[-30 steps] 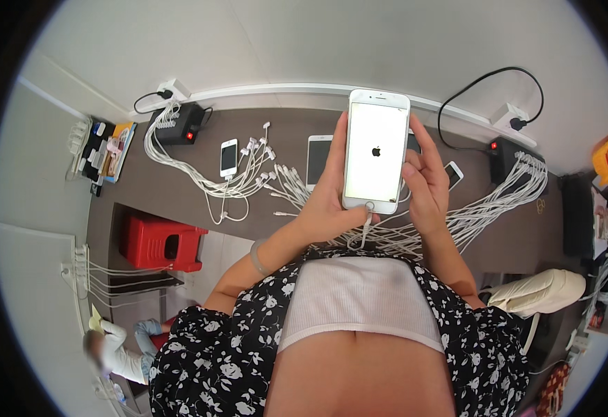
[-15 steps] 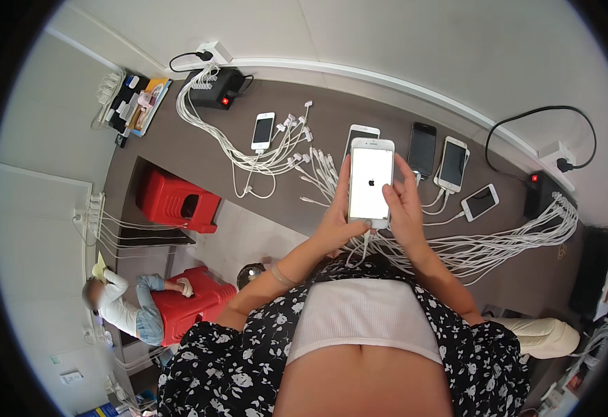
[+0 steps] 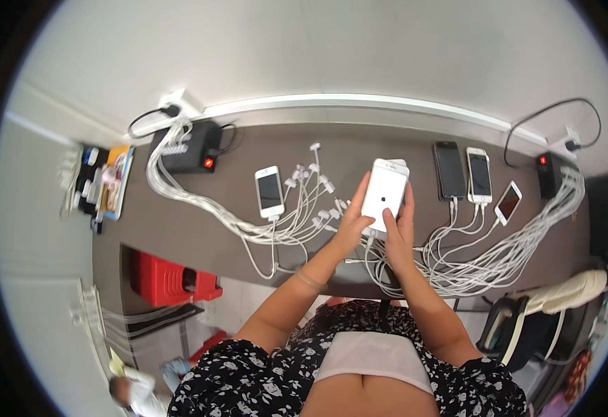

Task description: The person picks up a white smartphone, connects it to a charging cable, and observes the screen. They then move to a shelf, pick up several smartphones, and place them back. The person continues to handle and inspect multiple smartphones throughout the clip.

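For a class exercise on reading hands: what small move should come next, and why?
Perhaps the right hand should lift its thumb clear of the held white phone: it lies over the lit screen, which shows only a small dark logo.

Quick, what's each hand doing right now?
Left hand: closed, holding the lit white phone from its left side.
Right hand: closed, holding the same phone from its right side.

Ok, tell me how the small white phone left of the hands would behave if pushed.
The small white phone should slide rather than roll or tip, lying flat on the table. The white cable plugged into its near end would probably flex and may tug back. Its glassy dark screen suggests some fragility.
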A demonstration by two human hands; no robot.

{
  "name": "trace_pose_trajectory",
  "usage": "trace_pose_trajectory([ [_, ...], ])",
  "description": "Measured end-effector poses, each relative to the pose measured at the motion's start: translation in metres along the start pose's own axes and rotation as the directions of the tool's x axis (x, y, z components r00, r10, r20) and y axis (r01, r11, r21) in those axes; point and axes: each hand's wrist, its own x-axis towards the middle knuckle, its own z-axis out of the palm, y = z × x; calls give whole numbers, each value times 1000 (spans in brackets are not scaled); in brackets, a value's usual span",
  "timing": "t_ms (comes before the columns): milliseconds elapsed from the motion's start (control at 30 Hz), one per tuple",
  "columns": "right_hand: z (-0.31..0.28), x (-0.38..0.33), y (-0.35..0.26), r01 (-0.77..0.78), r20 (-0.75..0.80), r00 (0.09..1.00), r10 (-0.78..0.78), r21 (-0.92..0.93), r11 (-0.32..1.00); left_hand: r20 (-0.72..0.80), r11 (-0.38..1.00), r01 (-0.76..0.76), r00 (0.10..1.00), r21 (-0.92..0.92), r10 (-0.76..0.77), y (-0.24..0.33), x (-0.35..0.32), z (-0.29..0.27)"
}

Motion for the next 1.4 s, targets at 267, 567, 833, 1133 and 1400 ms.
trace_pose_trajectory([
  [267,-11,45,28,197,-75,974,-213,-181,964,-35,944,-92,996,-318,85,-51,52,-10],
  [567,-11,63,11,351,169,936,-307,-441,826,57,841,-9,997,-541,48,-35,64,-27],
  [833,-16,75,27,521,219,846,-486,-531,668,65,846,73,997,-529,-46,-42,65,-35],
  [1133,-23,77,22,514,156,828,-539,-596,617,264,790,229,960,-569,-88,-30,65,-32],
  [1400,-23,80,33,346,-1,936,-351,-164,924,335,870,199,941,-451,-43,-27,68,-32],
])
